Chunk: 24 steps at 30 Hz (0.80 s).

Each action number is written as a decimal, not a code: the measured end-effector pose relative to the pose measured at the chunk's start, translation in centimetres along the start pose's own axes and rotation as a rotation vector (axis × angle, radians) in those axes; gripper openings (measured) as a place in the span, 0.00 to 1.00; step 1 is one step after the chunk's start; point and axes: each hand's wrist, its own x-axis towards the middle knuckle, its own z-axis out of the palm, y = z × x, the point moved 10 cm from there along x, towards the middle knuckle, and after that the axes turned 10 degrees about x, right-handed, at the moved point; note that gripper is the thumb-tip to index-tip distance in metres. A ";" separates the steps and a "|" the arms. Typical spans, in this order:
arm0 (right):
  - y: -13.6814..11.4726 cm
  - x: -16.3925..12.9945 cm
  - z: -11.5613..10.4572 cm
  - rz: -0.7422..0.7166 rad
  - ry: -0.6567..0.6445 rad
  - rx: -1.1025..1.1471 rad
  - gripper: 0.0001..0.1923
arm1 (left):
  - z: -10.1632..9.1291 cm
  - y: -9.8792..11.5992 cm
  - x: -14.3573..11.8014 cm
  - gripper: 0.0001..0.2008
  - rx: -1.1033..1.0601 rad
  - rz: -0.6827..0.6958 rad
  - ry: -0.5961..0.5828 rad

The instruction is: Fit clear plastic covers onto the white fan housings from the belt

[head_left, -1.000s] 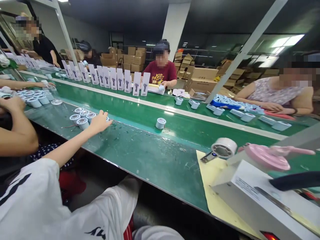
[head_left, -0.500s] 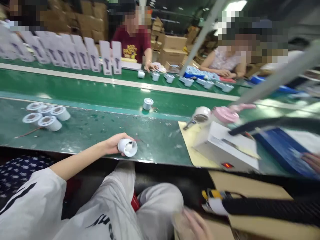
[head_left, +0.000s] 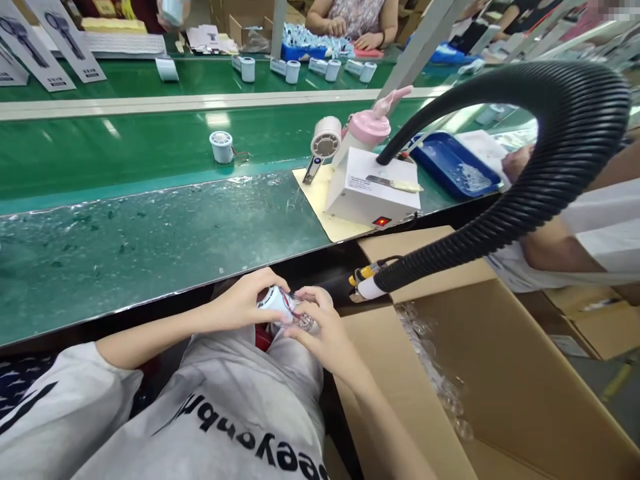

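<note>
Over my lap, just off the bench edge, my left hand (head_left: 249,298) is closed round a light-blue cylindrical fan housing (head_left: 274,300) with red and dark wires along its side. My right hand (head_left: 327,331) pinches a clear plastic cover (head_left: 305,323) against the end of the housing. The fingers partly hide where the two parts meet. To the right, an open cardboard box (head_left: 505,373) holds several clear round plastic pieces (head_left: 435,363).
A black corrugated hose (head_left: 565,133) arches from a white machine (head_left: 370,190) and ends near my right hand. A handheld fan (head_left: 325,141) and pink-lidded bottle (head_left: 367,128) stand by it. Another fan housing (head_left: 221,147) sits on the green conveyor (head_left: 125,150). Co-workers sit opposite and right.
My left hand has brought the housing from above the bench down over my lap. My right hand has come up from the box side with the clear cover to meet it. The view has turned right.
</note>
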 end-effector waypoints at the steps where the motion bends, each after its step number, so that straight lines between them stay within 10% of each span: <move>1: 0.1 -0.1 -0.4 0.016 0.040 0.061 0.07 | 0.1 -0.1 -0.1 0.27 -0.010 0.021 0.034; 11: 1.7 -0.1 -2.3 0.159 0.226 0.485 0.19 | 2.4 -0.2 -0.6 0.35 -0.136 0.218 -0.083; 16: 2.7 -0.2 -1.7 0.201 0.181 0.684 0.22 | 3.1 -0.2 -0.9 0.33 -0.323 0.065 -0.226; 24: -1.9 -2.1 -1.4 -0.200 0.045 0.062 0.14 | 4.4 -2.1 -2.0 0.37 -0.695 -0.176 -0.176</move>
